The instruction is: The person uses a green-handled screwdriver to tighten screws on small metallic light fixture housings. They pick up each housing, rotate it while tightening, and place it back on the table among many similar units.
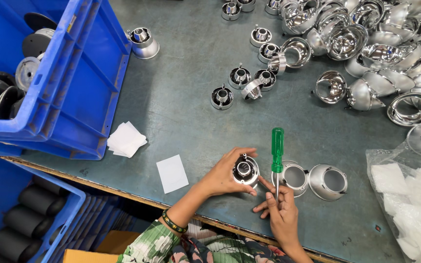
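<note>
Chrome lamp holder [245, 170] sits gripped in left hand [227, 173]; right hand [278, 214] pinches green screwdriver [277, 151] at three o'clock. Keep the shaft upright and holder steady on the surface [181, 102].

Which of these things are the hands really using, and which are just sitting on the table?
In use:
- left hand, holding a small round metal fitting
- right hand, holding a green-handled screwdriver

Just lying about:
- two silver cups beside the hands
- pile of shiny reflectors
- white paper squares
- blue crate
- plastic bag of white pieces
</note>
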